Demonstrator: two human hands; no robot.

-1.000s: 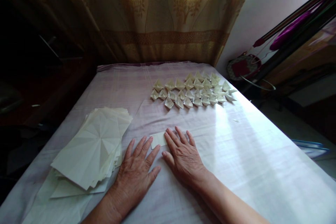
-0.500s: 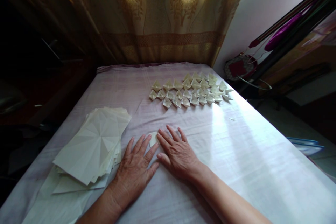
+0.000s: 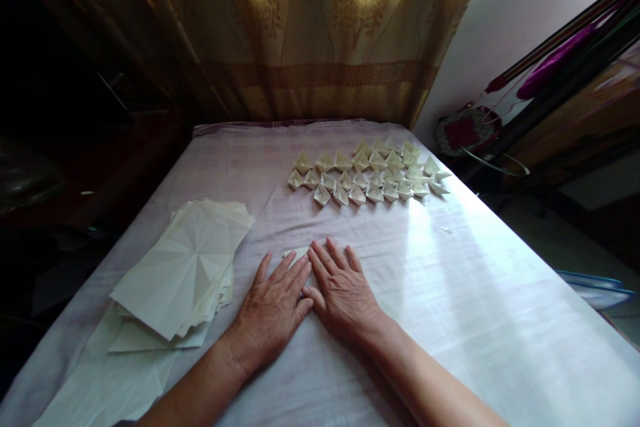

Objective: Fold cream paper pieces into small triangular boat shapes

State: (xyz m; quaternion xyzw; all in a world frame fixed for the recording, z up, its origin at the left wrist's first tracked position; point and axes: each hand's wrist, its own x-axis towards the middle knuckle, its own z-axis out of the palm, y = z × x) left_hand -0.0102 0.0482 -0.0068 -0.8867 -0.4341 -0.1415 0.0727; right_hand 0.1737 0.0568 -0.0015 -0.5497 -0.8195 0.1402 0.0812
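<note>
Home interior with patterned curtain (image 3: 320,27)

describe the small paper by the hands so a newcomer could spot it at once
Below the patterned curtain lies a pale cloth, the left hand and right hand near its middle. Peeking out beyond them is the small paper. Unlike the stack of creased sheets and the pointed folded pieces, it shows as one flat white sliver.
</note>
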